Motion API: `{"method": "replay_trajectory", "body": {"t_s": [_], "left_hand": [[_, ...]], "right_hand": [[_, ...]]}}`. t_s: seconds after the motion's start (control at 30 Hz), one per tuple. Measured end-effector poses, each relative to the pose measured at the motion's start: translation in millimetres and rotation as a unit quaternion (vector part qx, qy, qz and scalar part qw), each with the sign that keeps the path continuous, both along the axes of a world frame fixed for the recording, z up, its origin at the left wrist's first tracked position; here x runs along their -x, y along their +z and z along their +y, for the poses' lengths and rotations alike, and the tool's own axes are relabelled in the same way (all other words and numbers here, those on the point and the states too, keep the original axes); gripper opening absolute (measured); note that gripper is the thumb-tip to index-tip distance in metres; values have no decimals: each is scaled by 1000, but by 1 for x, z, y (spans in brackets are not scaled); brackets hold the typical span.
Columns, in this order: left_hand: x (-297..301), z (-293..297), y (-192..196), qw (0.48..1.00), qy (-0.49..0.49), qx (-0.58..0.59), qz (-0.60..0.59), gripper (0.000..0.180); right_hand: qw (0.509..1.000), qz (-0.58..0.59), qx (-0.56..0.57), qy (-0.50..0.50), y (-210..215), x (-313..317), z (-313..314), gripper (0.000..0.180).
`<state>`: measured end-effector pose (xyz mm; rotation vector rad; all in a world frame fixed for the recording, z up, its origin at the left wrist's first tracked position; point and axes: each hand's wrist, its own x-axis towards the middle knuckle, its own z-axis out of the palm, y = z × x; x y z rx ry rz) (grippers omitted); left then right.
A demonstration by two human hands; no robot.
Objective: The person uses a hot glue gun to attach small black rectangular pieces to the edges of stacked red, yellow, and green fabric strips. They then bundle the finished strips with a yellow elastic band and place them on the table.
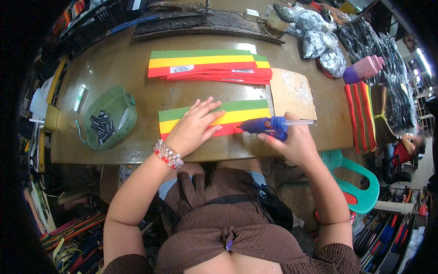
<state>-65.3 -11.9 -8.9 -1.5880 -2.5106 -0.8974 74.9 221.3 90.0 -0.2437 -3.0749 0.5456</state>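
A strip of fabric [246, 106] with green, yellow and red bands lies flat on the table in front of me. My left hand [195, 124] rests on it, fingers stretched out and spread. In my right hand [292, 140] is a blue glue gun [269, 125], a clear glue stick jutting from its back. The gun's tip is over or against the red band, right of my left fingers; whether it touches I cannot tell. Farther back lies a stack of similar striped strips [200, 64], with small white labels on the red bands.
At the left stands a green container [130, 116] of small black pieces, beside a white tube [79, 98]. A cardboard piece [292, 91] lies right of the strips. Folded striped fabric [358, 116], a pink-purple bottle [363, 69] and plastic-wrapped bundles [315, 43] line the right side.
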Motion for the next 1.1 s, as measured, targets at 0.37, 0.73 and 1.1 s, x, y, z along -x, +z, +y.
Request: {"method": "replay_trajectory", "body": {"t_s": [0.37, 0.73, 1.1], "left_hand": [[2, -3, -4, 1000, -11, -8, -12, 40], [30, -81, 57, 973, 213, -24, 81, 19], [81, -222, 66, 904, 409, 126, 4, 14]], "right_hand": [[991, -83, -104, 21, 28, 0, 7, 49], [942, 176, 21, -286, -97, 7, 95, 57], [896, 402, 115, -148, -117, -61, 12, 29]]}}
